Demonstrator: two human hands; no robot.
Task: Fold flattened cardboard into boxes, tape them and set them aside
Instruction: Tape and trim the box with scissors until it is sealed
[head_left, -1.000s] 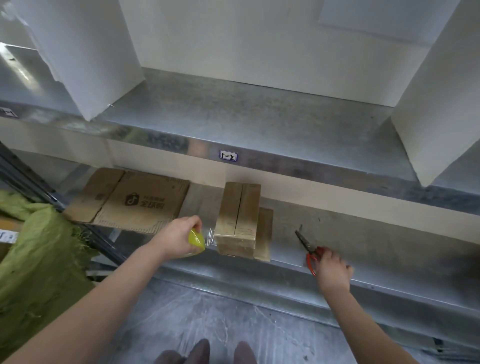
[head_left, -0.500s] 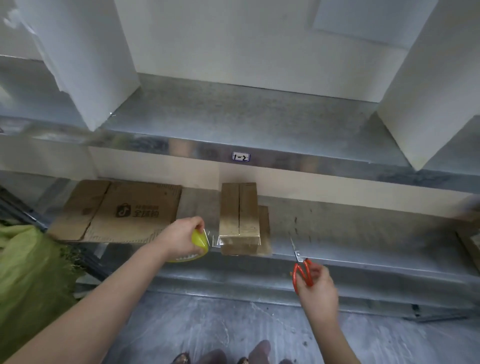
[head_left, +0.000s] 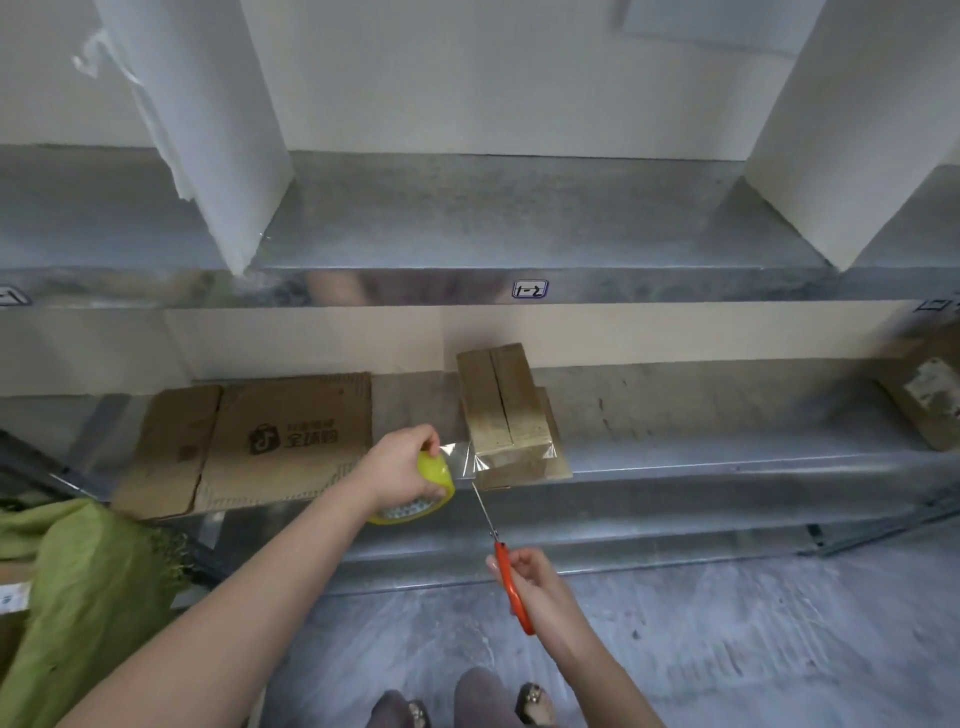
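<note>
Mid-taping, centre of frame. Already folded: small box (head_left: 506, 415) on the lower shelf (head_left: 701, 415), flaps closed, top seam looking bare.

Stuck along the box's near edge: clear tape strip (head_left: 460, 458), stretched left to the yellow tape roll (head_left: 434, 475). Gripping that roll with the left hand (head_left: 397, 467), curled round it. Holding orange-handled scissors (head_left: 497, 545) in the right hand (head_left: 540, 582), lower centre, curled about the handles. Blade tip just below the strip and not through it, by the look. Blades open or closed: can't tell.

Left on this box, as a guess: cut the strip, press it down, tape the top seam if needed, set aside.

Flat and unfolded: printed cardboard sheet (head_left: 270, 441), left of the box on the same shelf, touched by neither hand. Possibly finished: another brown box (head_left: 924, 400) at the far right edge, too blurred to confirm.
</note>
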